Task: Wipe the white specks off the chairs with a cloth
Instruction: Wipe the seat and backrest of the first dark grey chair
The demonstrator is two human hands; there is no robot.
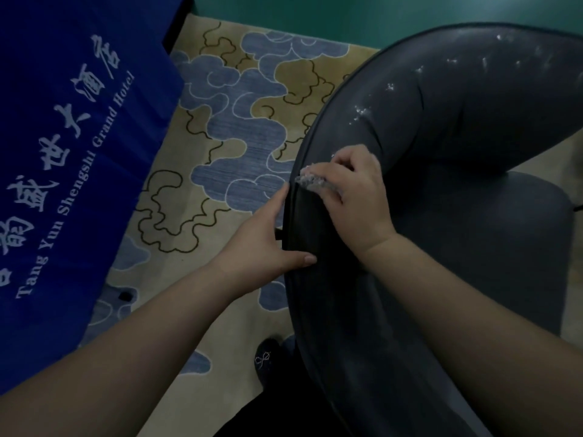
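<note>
Head view: right hand [356, 190] pinches a small cloth [310, 179] on the chair [457, 127] rim, left hand [268, 238] flat, bracing beside it; specks [362, 111] above may smear if rubbed hard

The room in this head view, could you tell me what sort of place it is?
Probably a hotel function room: the blue cloth reads "Grand Hotel", the carpet has a cloud pattern, and a padded grey chair stands on it.
</note>
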